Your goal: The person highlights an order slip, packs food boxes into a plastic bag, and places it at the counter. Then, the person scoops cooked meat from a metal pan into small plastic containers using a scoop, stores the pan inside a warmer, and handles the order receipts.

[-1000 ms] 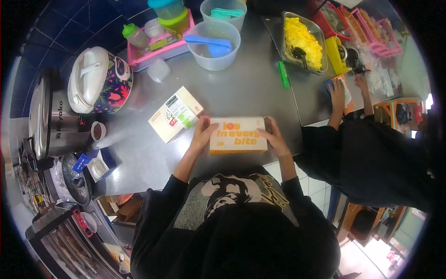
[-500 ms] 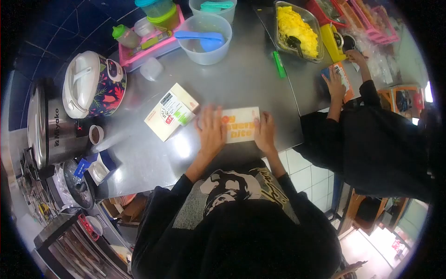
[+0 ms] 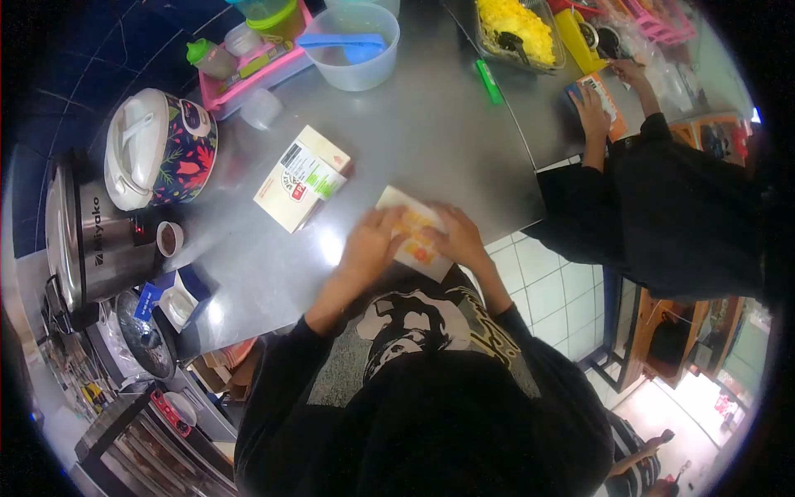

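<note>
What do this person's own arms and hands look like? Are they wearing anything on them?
The left hand and right hand are bare, with no gloves. Both arms are in plain, loose black sleeves that stop partway down the forearms. No watch or cable shows; anything as small as a ring can't be made out.

Both arms reach up from the lower frame to the centre. The left forearm (image 3: 331, 300) slants up and right, its hand (image 3: 370, 243) back-up with bent fingers. The right forearm (image 3: 494, 288) slants up and left; the right hand (image 3: 460, 238) sits near the left, thumbs pointing toward each other.
</note>
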A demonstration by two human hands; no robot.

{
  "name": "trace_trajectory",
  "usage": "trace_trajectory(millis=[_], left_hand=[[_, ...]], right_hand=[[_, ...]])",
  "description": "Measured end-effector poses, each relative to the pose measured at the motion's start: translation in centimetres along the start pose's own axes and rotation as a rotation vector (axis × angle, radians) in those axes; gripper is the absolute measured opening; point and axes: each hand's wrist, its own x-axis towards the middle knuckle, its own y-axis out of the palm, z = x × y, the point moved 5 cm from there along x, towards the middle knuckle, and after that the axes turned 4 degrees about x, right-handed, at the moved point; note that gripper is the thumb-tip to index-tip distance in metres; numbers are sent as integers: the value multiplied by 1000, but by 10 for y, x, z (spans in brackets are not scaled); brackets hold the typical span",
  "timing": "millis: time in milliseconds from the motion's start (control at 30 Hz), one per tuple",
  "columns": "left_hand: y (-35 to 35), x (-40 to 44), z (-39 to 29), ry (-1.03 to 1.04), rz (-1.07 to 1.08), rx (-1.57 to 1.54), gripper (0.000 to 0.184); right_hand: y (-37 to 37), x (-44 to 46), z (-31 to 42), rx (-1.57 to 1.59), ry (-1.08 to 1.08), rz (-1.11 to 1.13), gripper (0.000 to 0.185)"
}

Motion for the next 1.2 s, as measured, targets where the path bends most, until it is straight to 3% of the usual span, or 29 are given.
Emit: trace_trajectory(millis=[33, 67, 100, 167, 367, 467, 600, 700, 1000, 1200], left_hand=[[-7, 10, 0, 110, 10, 102, 40], [-12, 17, 1, 223, 21, 203, 44], [-8, 15, 12, 223, 28, 200, 44], [34, -4, 51, -4, 587, 150, 50], [16, -11, 61, -117, 654, -68, 47], [14, -11, 72, -87, 604, -121, 47], [26, -3, 85, -75, 737, -174, 52], [32, 3, 88, -103, 856, -182, 56], [24, 16, 93, -97, 833, -228, 64], [43, 22, 109, -217, 987, -222, 32]], right_hand=[[8, -2, 4, 130, -39, 153, 48], [11, -3, 8, 135, -33, 152, 48], [19, -5, 15, 119, -69, 239, 50], [32, -7, 19, 108, -24, 395, 52], [46, 1, 29, -43, -79, 451, 58], [48, 9, 37, -33, 31, 576, 59], [55, 16, 30, 66, 148, 734, 59], [51, 22, 34, 128, 142, 657, 58], [46, 24, 44, 126, 218, 677, 55], [44, 19, 47, 84, 175, 659, 51]])
